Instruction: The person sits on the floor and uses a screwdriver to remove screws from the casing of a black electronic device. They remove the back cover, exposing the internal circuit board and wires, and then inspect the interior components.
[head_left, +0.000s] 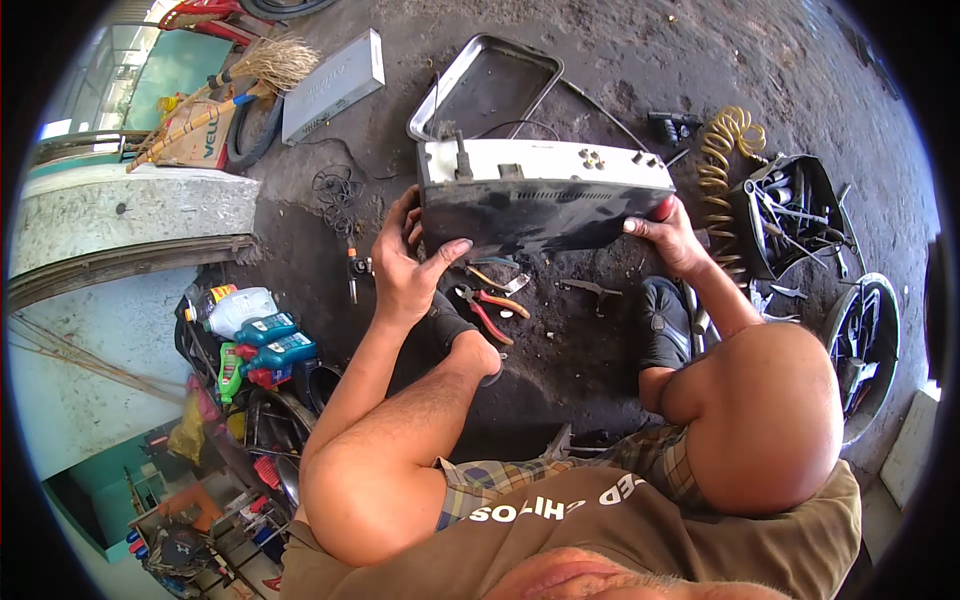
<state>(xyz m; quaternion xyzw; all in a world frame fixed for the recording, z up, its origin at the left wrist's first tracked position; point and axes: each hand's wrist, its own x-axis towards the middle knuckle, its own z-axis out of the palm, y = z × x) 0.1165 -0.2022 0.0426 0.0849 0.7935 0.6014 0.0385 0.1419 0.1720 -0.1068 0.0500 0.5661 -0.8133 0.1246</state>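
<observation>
A flat black electronic box (pixel 520 222) with a pale panel along its far edge is held up off the ground in both hands. Small round sockets and a dark plug-like part sit on that panel. My left hand (pixel 405 272) grips the left end, its thumb along the near edge and its fingers round the side. At the right end my right hand (pixel 674 240) is closed, thumb on the near face. A small red part (pixel 663 208) shows beside those fingers; what it belongs to is unclear. Below the box lie red-handled pliers (pixel 486 308) and another hand tool (pixel 592 289).
Beyond the box stands a metal frame (pixel 440 108), with a grey flat case (pixel 335 88) to its left. Rightward are a yellow coiled hose (pixel 712 165), an open tool container (pixel 757 255) and a round tub (pixel 883 375). Several bottles (pixel 275 345) and a thin torch-like tool (pixel 352 275) lie left.
</observation>
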